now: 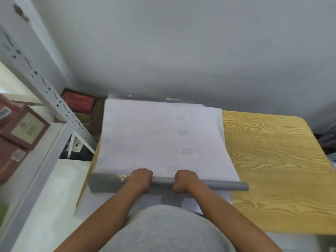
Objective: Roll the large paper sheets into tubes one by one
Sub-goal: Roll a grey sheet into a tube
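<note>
rolling paper sheet (160, 139) on counter (276, 160) | left hand (141, 180), right hand (184, 180) each gripping roll (218, 185) | next: probably rolling forward evenly

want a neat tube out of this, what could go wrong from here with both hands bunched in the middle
The roll looks uneven: flatter and wider at its left end, tight at the right, so it may cone or telescope. Both the left hand and right hand grip near the centre, leaving the ends unguided. The flat sheet overhangs the wooden table on the left and could crease.

Wood-grain table (276, 160) against grey wall (181, 42) (white shelving (54, 100) left).
</note>
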